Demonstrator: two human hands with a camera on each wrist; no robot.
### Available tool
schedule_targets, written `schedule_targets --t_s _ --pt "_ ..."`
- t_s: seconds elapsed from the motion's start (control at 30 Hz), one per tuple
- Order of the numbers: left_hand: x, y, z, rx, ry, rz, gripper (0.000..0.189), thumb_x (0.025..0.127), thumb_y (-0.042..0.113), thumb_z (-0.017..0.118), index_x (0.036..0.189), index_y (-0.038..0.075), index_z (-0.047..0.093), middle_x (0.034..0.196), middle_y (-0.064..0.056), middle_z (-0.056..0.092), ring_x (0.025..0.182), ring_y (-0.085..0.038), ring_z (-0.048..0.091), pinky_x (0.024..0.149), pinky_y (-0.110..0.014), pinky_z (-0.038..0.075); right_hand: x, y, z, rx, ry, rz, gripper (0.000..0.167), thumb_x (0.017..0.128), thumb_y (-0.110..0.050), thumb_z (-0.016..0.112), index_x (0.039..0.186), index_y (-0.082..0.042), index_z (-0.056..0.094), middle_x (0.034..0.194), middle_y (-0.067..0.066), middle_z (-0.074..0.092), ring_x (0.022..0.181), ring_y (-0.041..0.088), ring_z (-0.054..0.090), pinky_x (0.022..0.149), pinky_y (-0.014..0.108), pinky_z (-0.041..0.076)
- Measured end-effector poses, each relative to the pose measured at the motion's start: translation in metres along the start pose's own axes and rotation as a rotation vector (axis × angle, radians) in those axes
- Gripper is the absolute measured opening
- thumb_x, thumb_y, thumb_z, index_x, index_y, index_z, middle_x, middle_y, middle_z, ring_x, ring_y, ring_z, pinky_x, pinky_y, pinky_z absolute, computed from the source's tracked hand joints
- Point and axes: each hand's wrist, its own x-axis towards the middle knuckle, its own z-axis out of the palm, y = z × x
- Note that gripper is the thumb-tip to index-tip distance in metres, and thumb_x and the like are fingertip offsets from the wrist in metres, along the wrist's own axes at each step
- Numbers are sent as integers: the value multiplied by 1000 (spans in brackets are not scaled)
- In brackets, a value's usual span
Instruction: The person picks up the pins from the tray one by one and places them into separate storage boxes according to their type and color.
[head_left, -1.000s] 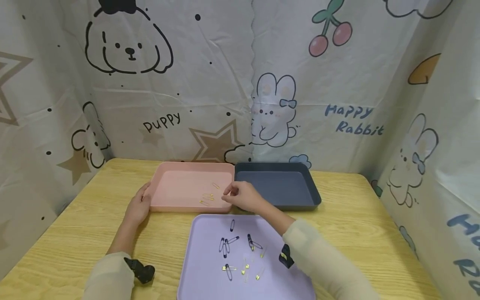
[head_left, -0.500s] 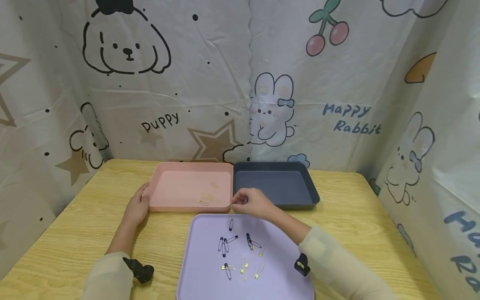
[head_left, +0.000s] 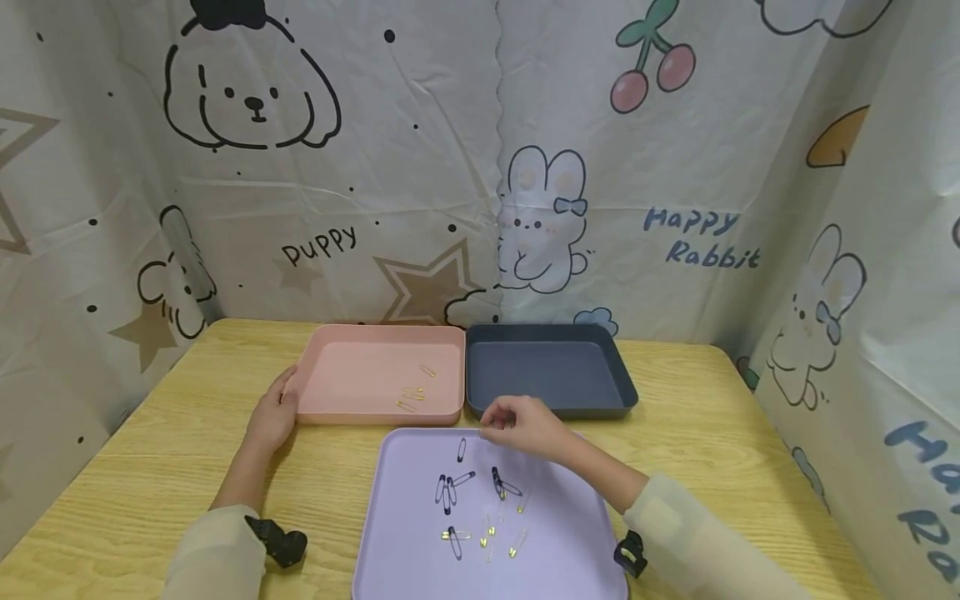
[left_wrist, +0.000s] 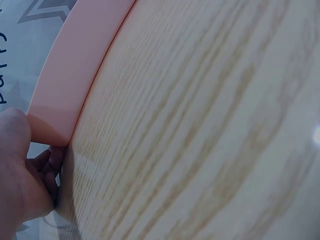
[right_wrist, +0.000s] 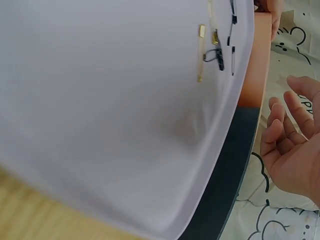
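My left hand [head_left: 272,417] holds the left end of the pink tray [head_left: 307,367]. In the left wrist view, its thumb touches the tray's corner while the other fingers curl below, partly hidden. Over the far edge of the lilac tray [head_left: 397,567] hovers my right hand [head_left: 528,427], fingers loosely bent and apart; the right wrist view shows nothing between them. Black safety pins [head_left: 455,543] and gold safety pins [head_left: 518,543] lie mixed on the lilac tray, some overlapping. Several gold safety pins [head_left: 412,393] lie in the pink tray, towards its right side.
A dark blue tray [head_left: 551,375] stands against the pink tray's right side, behind the lilac one. All three rest on a wood-grain table [head_left: 750,467]. A printed curtain [head_left: 420,167] closes off the back and sides.
My right hand has drawn back from the pink tray's right edge, moving right and nearer, to above the lilac tray's far edge. The left hand has kept its place.
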Motion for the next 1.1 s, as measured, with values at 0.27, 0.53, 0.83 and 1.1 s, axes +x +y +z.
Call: schedule_targets --t_s 0.27,0.53,0.83,1.1 --pt "-2 2 1 6 0 4 53 101 28 16 152 14 8 152 -30 11 139 -50 11 111 -62 13 -18 11 -3 -44 -8 25 15 82 -22 71 92 -10 69 74 -6 56 64 9 46 54 20 40" --pt "-1 4 0 17 -2 10 52 102 27 16 152 14 8 151 -32 12 138 -51 12 110 -63 14 -32 23 -9 -64 -56 28 11 81 -22 71 89 -15 67 72 -7 56 61 7 46 52 20 41" --pt "1 1 1 4 -11 -8 53 102 30 15 152 17 6 153 -29 9 139 -50 10 111 -62 12 -47 35 -13 -63 -174 3 4 80 -19 71 81 -16 68 67 -8 58 59 3 47 54 18 41" --pt "0 0 1 14 -11 -6 53 102 31 14 152 16 5 152 -31 10 138 -51 11 110 -63 13 -54 39 -14 -48 -260 -10 6 77 -8 70 81 -12 70 61 -6 56 50 -2 43 47 15 39"
